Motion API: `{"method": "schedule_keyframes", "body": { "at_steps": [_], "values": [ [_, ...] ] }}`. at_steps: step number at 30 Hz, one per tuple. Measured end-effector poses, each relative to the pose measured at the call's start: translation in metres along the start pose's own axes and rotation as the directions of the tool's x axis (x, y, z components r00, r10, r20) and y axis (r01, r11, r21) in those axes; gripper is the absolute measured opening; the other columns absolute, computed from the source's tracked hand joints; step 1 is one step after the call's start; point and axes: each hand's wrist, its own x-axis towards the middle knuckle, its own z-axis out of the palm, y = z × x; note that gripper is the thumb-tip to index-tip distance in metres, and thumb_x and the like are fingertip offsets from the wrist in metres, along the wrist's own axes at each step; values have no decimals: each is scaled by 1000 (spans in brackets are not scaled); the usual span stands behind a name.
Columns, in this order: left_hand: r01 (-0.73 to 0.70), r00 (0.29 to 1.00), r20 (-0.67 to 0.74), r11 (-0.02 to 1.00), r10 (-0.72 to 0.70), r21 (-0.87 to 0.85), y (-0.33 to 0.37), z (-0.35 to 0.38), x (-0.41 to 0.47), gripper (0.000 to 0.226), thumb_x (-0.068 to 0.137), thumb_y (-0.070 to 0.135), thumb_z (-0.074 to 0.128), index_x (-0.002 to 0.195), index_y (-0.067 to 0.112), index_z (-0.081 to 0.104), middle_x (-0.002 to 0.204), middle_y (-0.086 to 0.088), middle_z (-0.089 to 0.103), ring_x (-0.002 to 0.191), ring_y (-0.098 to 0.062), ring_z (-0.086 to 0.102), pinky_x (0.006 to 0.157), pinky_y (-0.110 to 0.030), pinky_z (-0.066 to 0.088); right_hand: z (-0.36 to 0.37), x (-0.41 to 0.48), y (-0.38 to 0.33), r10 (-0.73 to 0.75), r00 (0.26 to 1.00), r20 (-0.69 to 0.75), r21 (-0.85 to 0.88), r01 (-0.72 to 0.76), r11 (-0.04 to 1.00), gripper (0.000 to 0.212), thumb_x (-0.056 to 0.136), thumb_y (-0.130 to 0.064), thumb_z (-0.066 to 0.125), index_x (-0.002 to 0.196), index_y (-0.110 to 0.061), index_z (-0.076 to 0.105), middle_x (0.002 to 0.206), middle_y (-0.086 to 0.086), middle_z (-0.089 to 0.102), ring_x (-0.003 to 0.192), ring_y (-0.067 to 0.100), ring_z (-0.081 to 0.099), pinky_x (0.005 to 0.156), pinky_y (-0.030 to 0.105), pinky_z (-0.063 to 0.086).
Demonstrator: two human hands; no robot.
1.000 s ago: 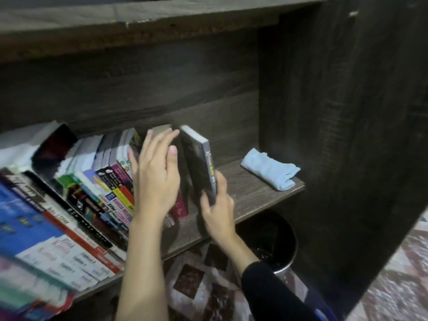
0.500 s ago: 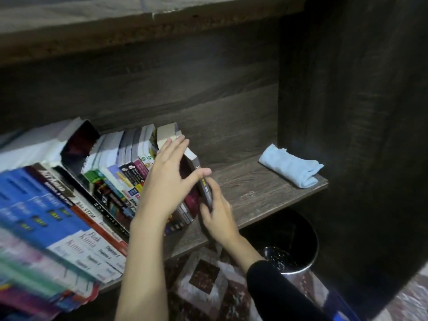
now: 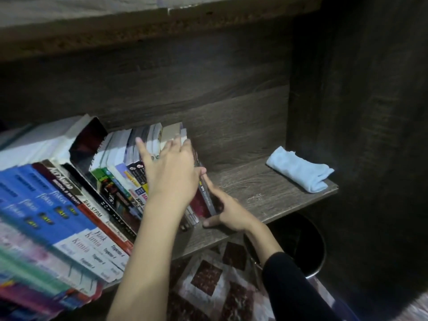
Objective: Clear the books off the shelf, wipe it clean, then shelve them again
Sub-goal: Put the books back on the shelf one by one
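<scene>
A row of books [image 3: 115, 179] leans to the left on the dark wooden shelf [image 3: 261, 193]. The last one on the right is a grey-spined book [image 3: 206, 198], pressed against the row. My left hand [image 3: 172, 172] lies flat on the tops and spines of the right-hand books, fingers spread. My right hand [image 3: 228, 210] presses against the grey-spined book's side and bottom edge, thumb on the shelf board. A folded light-blue cloth [image 3: 298, 172] lies at the shelf's right end, apart from both hands.
Larger blue and white textbooks [image 3: 46, 218] fill the shelf's left part, leaning toward me. A dark side panel [image 3: 356, 135] closes the shelf on the right. Below stands a round black bin [image 3: 298, 242] on a patterned floor covering [image 3: 208, 281].
The grey-spined book stood apart and upright in my right hand; it has been pushed left against the row. My left hand moved onto the book tops. The camera came closer.
</scene>
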Motion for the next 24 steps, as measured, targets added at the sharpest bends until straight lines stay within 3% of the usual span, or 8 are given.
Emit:
{"method": "schedule_keyframes", "body": {
  "at_steps": [3, 7, 11, 15, 19, 24],
  "values": [
    [-6, 999, 44, 996, 2, 94, -9, -7, 2, 74, 89, 57, 47, 149, 19, 24, 156, 0, 23, 142, -14, 24, 106, -60, -18, 3, 4, 3, 3, 999, -38, -18, -4, 1000, 116, 68, -3, 82, 140, -50, 4, 158, -9, 17, 144, 7, 15, 117, 25, 14],
    [-28, 1000, 17, 987, 25, 160, -11, -9, 5, 72, 87, 59, 47, 145, 19, 33, 149, 0, 38, 131, -18, 45, 108, -59, -15, 6, 7, 5, 18, 996, -85, 17, -16, 1000, 109, 70, -6, 81, 143, -47, 10, 158, -5, 20, 144, 9, 17, 119, 32, 17],
    [-12, 1000, 5, 970, 11, 241, -10, -6, 8, 76, 88, 61, 43, 142, 9, 31, 145, -5, 43, 126, -21, 49, 111, -58, -11, 9, 10, 7, 26, 984, -174, 11, -25, 1000, 106, 69, -11, 83, 139, -49, 13, 154, -1, 29, 142, 10, 25, 117, 33, 25],
    [-51, 999, 11, 955, 49, 291, -11, -7, 11, 72, 87, 60, 47, 134, 6, 39, 134, -7, 53, 116, -23, 57, 112, -57, -6, 10, 14, 10, 33, 985, -171, -47, -41, 998, 105, 72, -19, 82, 140, -52, 10, 155, -2, 28, 142, 13, 27, 116, 37, 27],
    [-26, 999, -28, 964, 34, 263, -8, -5, 12, 61, 88, 54, 49, 124, 5, 47, 116, -9, 61, 105, -27, 60, 114, -53, -2, 12, 17, 10, 17, 983, -181, -168, -48, 985, 109, 71, -36, 81, 136, -61, -2, 156, -8, 24, 139, 20, 34, 113, 45, 32],
    [-17, 997, -69, 976, 33, 217, -9, 1, 13, 56, 90, 49, 51, 125, 5, 48, 119, -12, 61, 106, -29, 60, 116, -49, 0, 12, 19, 11, 5, 984, -179, -183, -39, 982, 111, 70, -36, 82, 133, -65, -5, 156, -7, 26, 137, 22, 38, 111, 46, 34]
  ]
}}
